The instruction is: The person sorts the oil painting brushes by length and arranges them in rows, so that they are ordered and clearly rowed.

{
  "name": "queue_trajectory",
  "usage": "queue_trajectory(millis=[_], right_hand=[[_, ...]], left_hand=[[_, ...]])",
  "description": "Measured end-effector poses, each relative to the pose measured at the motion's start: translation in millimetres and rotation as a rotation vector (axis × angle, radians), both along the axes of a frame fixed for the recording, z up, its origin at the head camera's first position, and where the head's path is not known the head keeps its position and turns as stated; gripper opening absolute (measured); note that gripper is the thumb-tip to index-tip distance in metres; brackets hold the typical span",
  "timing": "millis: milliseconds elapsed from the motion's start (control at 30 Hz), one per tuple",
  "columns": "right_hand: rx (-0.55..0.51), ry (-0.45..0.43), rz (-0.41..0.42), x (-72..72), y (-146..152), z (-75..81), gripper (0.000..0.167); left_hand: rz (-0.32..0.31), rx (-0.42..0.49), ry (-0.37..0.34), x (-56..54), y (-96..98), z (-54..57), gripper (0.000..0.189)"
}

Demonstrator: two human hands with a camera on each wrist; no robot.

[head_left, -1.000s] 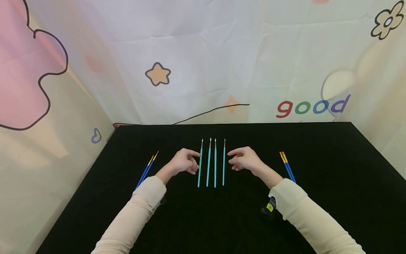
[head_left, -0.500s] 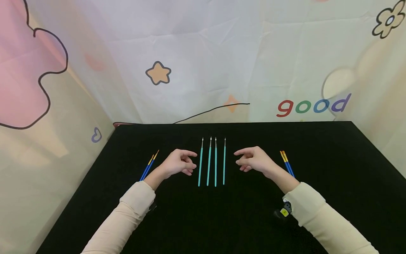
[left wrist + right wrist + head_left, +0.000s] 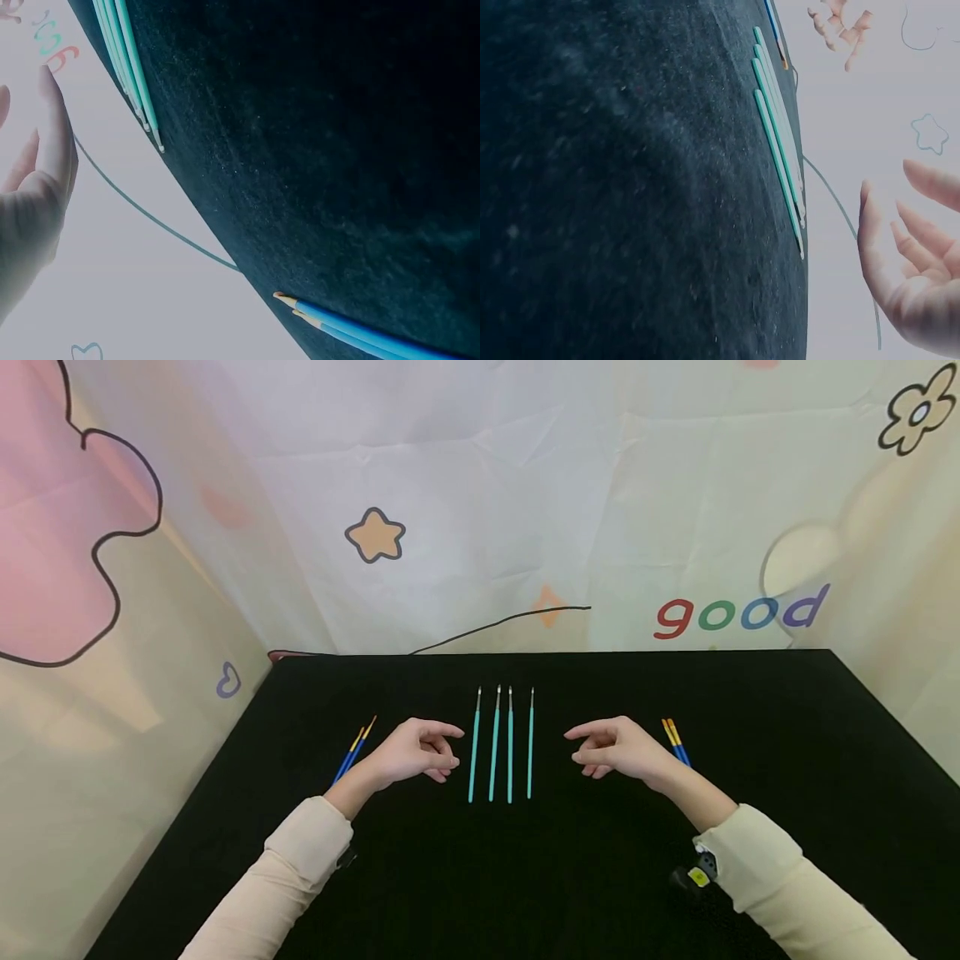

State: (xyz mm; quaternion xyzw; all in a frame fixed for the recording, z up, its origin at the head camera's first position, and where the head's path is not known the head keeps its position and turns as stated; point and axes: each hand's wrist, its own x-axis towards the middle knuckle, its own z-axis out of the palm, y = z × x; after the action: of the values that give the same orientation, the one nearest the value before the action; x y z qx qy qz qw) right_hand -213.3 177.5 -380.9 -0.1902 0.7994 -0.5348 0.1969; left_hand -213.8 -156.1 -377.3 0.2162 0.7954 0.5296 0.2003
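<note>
Several thin turquoise-handled paintbrushes (image 3: 510, 756) lie roughly parallel on the black table, tips pointing away. My left hand (image 3: 412, 752) hovers just left of them, index finger extended, other fingers loosely bent, holding nothing. On the other side, my right hand (image 3: 622, 750) is held in a similar relaxed pose, a little farther from the rightmost brush. The left wrist view shows the turquoise brushes (image 3: 137, 67) near its upper left. In the right wrist view, the same brushes (image 3: 775, 154) run along the table's far edge, with the right hand's fingers (image 3: 881, 247) apart from them.
Two blue paintbrushes (image 3: 352, 755) with yellow ferrules lie slanted on the left, partly behind the left forearm. Another blue pair (image 3: 675, 743) lies on the right, partly hidden by the right arm. A printed cloth backdrop (image 3: 480, 527) rises behind the black table (image 3: 510, 893).
Both hands have drawn outward from the turquoise brushes, the left hand leftward and the right hand rightward. The brushes have stayed in place.
</note>
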Motion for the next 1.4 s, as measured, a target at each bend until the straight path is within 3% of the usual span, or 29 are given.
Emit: queue_trajectory(millis=[667,1167,1400], right_hand=[[0.013,0.021,0.031,16.5,23.7,4.7,0.046],[0.035,-0.005,0.036,26.0,47.1,3.1,0.048],[0.039,-0.009,0.035,30.1,58.3,3.0,0.048]], left_hand=[[-0.04,0.026,0.017,16.9,-18.8,-2.2,0.049],[-0.061,-0.026,0.068,23.3,-40.3,-4.0,0.049],[-0.049,-0.041,0.056,29.3,-46.9,-3.1,0.05]])
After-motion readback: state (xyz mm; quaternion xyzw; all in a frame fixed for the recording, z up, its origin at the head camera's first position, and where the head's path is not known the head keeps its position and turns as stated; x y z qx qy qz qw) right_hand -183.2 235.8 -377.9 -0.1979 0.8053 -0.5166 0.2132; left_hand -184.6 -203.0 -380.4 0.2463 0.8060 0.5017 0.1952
